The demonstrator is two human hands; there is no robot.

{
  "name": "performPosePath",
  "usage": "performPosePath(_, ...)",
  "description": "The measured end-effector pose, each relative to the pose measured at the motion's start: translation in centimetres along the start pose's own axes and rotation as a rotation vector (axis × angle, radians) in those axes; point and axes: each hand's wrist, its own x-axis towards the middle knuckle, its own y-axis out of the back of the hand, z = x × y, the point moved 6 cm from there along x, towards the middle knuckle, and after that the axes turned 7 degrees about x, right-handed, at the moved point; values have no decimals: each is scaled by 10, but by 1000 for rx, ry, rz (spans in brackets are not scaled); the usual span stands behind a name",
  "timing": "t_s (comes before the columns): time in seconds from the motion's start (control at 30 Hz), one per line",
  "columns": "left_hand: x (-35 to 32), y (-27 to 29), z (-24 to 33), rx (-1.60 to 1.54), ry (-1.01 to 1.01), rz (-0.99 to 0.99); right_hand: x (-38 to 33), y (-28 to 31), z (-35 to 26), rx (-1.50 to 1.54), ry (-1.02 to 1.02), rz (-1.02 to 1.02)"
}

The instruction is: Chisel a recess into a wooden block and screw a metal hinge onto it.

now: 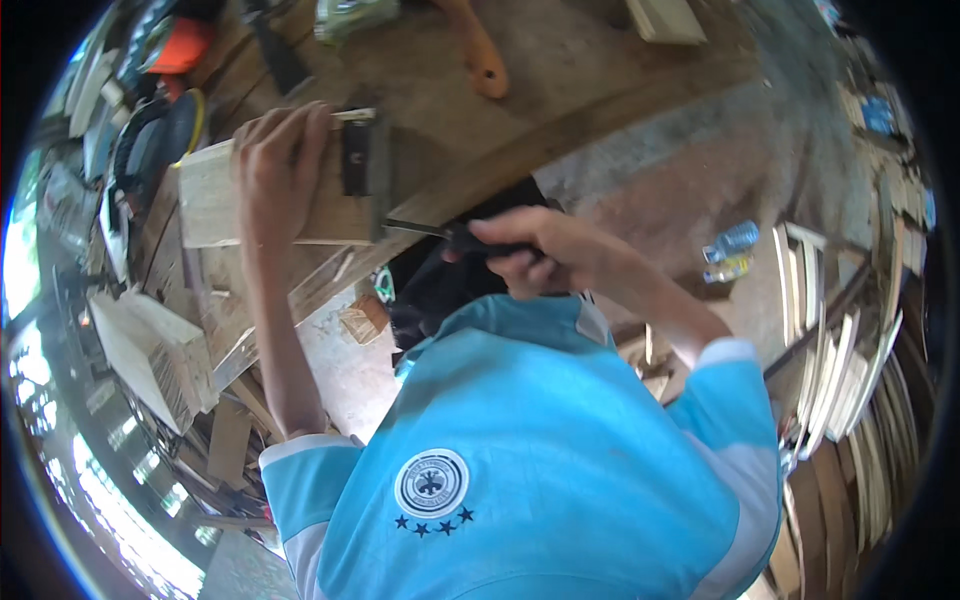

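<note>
My left hand [280,165] presses down on a pale wooden block [215,200] lying on the brown workbench [560,90]. A dark metal fitting [362,160] sits on the block's right end. My right hand [540,250] grips the dark handle of a slim hand tool [440,233], its metal shaft pointing left and meeting the block's right end just below the fitting. My blue shirt fills the lower middle of the view.
An orange-handled tool [485,60] lies on the bench beyond the block. Power tools and cables [150,130] crowd the left end. Pale wood blocks [150,350] sit lower left. Stacked boards [850,350] line the right side, with plastic bottles [730,250] on the concrete floor.
</note>
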Motion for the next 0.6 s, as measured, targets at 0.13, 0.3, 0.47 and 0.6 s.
performPosePath(0.13, -2, -2, -7, -43, -19, 4, 4, -5, -4, 223, -23, -84)
performPosePath(0.3, 1, -5, 1, -20, -14, 0, 8, -7, -12, -163, 242, 0)
performPosePath(0.47, -6, -2, -11, -20, -17, -6, 7, -13, 1, 304, -188, -312)
performPosePath(0.6, -2, -7, -9, -21, 21, 5, 4, -4, -21, -541, 542, 15)
